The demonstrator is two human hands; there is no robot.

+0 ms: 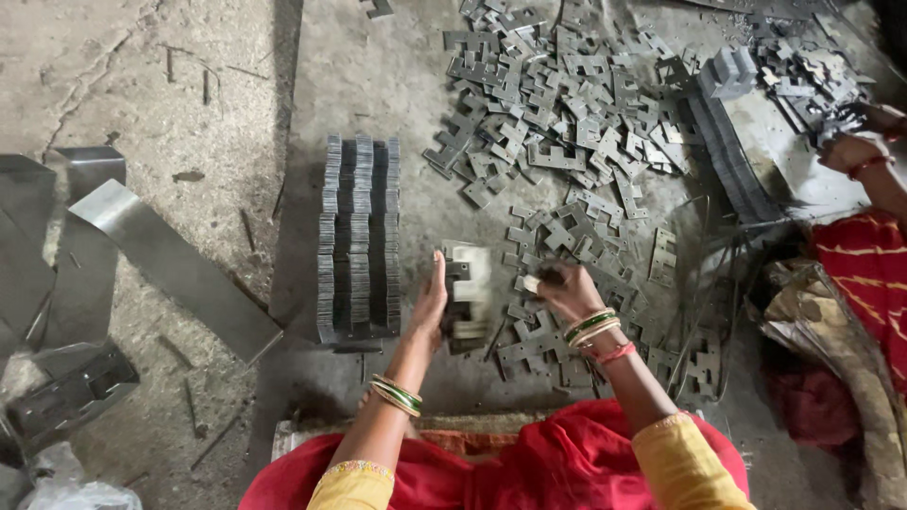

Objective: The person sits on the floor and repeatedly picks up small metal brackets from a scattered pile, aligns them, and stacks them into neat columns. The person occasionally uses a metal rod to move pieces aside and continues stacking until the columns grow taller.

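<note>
Looking down past the red cloth [529,467] over the lap, I see my left hand [430,304] pressed flat, fingers straight, against the side of a short stack of stamped metal plates [468,293] standing on edge on the floor. My right hand [567,288] is curled narrow around one loose plate picked from the scatter just beside it; bangles ring both wrists.

Just left of the small stack stands a longer block of finished plates [357,236], packed in three tight rows on edge. I see no box or tray here; the plates simply sit on the ground, sorted or loose.

To my right and beyond, a loose heap of notched plates [567,123] spreads across the floor, thinning out toward my right hand. Past it, at the upper right, a second person's hand [850,151] with a red bangle rests at another pile of flat sheets [727,161], with a red striped garment [869,274] below it.

Far left, bent strips of sheet metal [170,264] lie over each other, with a dark bracket [71,392] near them. The surface is rough, cracked grey concrete floor [189,94], dusty and strewn with small metal offcuts.
</note>
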